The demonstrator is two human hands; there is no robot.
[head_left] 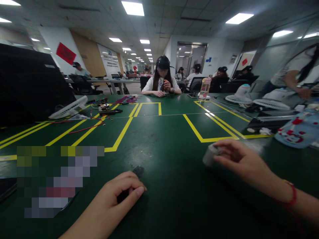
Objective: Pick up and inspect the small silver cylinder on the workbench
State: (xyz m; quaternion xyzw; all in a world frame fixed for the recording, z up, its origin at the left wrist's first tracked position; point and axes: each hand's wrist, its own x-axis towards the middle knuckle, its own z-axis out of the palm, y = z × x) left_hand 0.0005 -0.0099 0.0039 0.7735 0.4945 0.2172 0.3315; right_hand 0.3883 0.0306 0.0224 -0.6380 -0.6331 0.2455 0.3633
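While our left hand (122, 194) curls low over the green surface (171, 149), fingertips nearly meeting, we cannot tell whether its grip holds anything; the dark patch (139, 171) just beyond, if loose, could get knocked by our knuckles. Farther right, a blurred grey cylinder (209, 156), seemingly tilted near the yellow tape (216, 140), is pinched by our right hand (240, 161). Because only fingertips appear to hold its near side, it could slip or topple should they loosen.

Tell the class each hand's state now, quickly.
Left hand: curled; whether it holds anything cannot be told.
Right hand: half-curled at a grey object; grip unclear.
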